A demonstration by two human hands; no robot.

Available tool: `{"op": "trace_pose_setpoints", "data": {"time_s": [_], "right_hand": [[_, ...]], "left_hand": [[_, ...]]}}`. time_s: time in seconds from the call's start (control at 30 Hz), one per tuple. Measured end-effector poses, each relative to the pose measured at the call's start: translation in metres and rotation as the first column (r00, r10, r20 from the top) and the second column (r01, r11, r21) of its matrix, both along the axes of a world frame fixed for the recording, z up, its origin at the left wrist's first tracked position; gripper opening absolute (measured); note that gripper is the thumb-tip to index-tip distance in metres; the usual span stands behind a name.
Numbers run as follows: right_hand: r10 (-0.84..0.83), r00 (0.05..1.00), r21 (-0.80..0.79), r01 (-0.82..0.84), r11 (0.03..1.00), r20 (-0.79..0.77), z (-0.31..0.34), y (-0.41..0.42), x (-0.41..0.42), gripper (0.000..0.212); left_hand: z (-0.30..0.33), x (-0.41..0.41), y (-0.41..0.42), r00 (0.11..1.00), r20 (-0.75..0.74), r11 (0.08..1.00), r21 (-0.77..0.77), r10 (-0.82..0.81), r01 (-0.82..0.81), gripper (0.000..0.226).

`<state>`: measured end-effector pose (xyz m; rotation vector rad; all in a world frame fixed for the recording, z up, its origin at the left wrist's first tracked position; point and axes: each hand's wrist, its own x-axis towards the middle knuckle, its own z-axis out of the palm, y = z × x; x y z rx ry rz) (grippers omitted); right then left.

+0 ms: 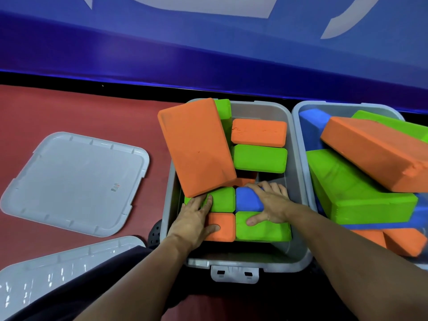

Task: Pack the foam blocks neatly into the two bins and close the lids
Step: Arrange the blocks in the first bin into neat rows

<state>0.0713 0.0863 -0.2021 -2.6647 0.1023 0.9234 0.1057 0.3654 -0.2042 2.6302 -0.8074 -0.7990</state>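
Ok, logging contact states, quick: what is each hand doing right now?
Left hand: open, fingers pressing the small orange foam block.
Right hand: open, flat on the blue foam block.

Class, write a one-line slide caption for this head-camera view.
Both hands, left and right, press foam blocks into the middle bin; a lid lies aside.

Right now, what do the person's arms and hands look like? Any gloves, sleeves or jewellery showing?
Both forearms are bare, with no sleeves reaching into view. The left hand and the right hand wear no gloves, and no rings, watch or wristband show on the fingers or wrists. No tools or straps are attached. Dark clothing shows at the lower left, below the left arm.
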Motion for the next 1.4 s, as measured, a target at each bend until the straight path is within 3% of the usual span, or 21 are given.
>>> {"op": "trace_pose_setpoints", "data": {"time_s": [0.17, 0.27, 0.33, 0.43, 0.57, 0.67, 0.73, 0.8, 0.93, 1.07, 1.2, 1.4], "right_hand": [[-0.027, 0.998, -0.083, 0.023, 0.996, -0.05, 0.011, 0.012, -0.007, 0.128], [-0.005, 0.999, -0.129, -0.001, 0.992, -0.04, 0.038, 0.026, -0.007, 0.118], [-0.029, 1.0, -0.092, 0.028, 0.995, 0.0, 0.066, 0.031, -0.003, 0.105], [-0.09, 0.991, -0.006, 0.091, 0.996, 0.096, 0.115, 0.033, -0.001, 0.09], [-0.24, 0.952, 0.169, 0.208, 0.963, 0.193, 0.157, 0.039, -0.016, 0.085], [-0.295, 0.929, 0.241, 0.241, 0.94, 0.223, 0.17, 0.047, -0.02, 0.083], [-0.266, 0.924, 0.223, 0.208, 0.952, 0.276, 0.177, 0.055, -0.013, 0.082], [-0.253, 0.91, 0.199, 0.195, 0.961, 0.33, 0.178, 0.061, -0.008, 0.08], [-0.217, 0.934, 0.178, 0.171, 0.969, 0.283, 0.172, 0.069, -0.001, 0.081], [-0.214, 0.939, 0.215, 0.158, 0.964, 0.27, 0.176, 0.07, 0.012, 0.081], [-0.217, 0.947, 0.239, 0.159, 0.958, 0.238, 0.177, 0.07, 0.016, 0.075], [-0.223, 0.96, 0.329, 0.159, 0.931, 0.168, 0.183, 0.059, 0.015, 0.076]], "left_hand": [[0.01, 0.0, -0.011, 0.999, 0.05, 0.992, 0.124, -0.02, 0.014, 0.091], [0.03, -0.001, -0.019, 0.999, -0.028, 0.988, 0.151, 0.03, -0.026, 0.087], [0.052, 0.001, -0.025, 0.992, -0.115, 0.989, 0.14, 0.061, -0.044, 0.078], [0.102, 0.01, -0.029, 0.992, -0.046, 0.99, 0.084, 0.114, -0.11, 0.054], [0.168, 0.024, -0.023, 0.953, 0.014, 0.952, -0.05, 0.302, -0.301, 0.053], [0.176, 0.027, -0.01, 0.846, -0.144, 0.816, -0.224, 0.513, -0.533, 0.068], [0.171, 0.029, -0.005, 0.716, -0.313, 0.649, -0.303, 0.624, -0.698, 0.095], [0.165, 0.035, -0.004, 0.636, -0.372, 0.553, -0.315, 0.676, -0.772, 0.115], [0.156, 0.056, -0.011, 0.578, -0.381, 0.468, -0.348, 0.722, -0.813, 0.1], [0.143, 0.075, -0.014, 0.496, -0.509, 0.346, -0.365, 0.703, -0.864, 0.101], [0.135, 0.09, -0.02, 0.417, -0.596, 0.223, -0.373, 0.687, -0.901, 0.107], [0.122, 0.11, -0.025, 0.387, -0.617, 0.159, -0.391, 0.686, -0.906, 0.123]]}}
